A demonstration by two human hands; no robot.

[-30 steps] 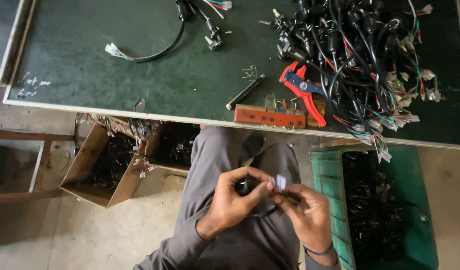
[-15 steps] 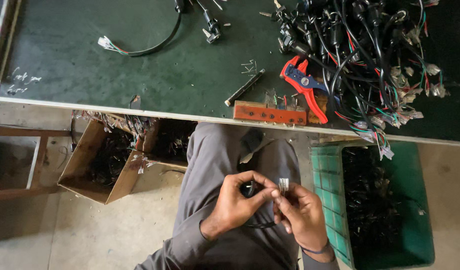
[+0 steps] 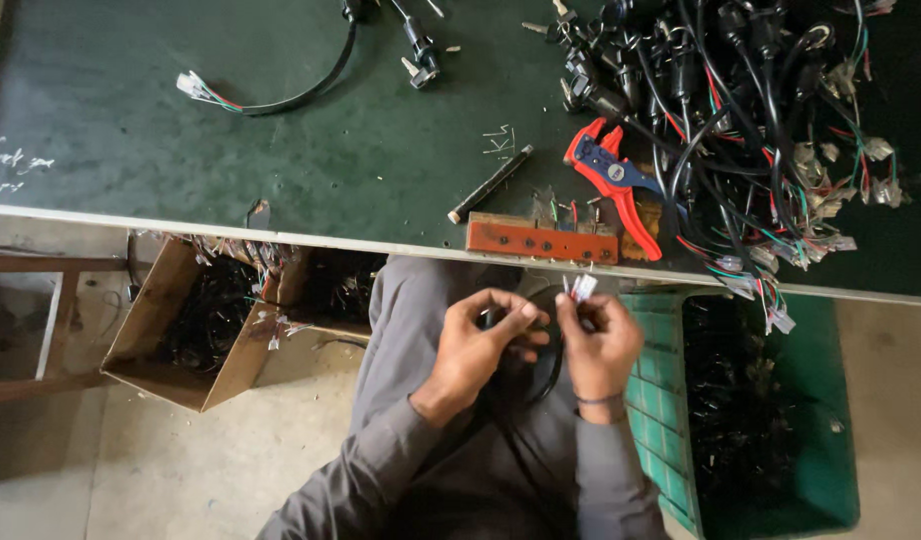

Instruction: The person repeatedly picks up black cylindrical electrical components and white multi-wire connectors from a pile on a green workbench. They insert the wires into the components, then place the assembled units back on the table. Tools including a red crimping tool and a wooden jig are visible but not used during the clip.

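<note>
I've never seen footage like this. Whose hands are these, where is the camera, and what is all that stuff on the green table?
The camera sits on a seated person's head and looks down, so you see their own lap and hands. The left hand grips a black cable; the right hand pinches the small white connector at its end. Ahead is a dark green table with a heap of black wire harnesses, a red and blue crimping tool, an orange block and one loose cable. Under the table stand a cardboard box and a green crate, both holding dark wire pieces.
</note>
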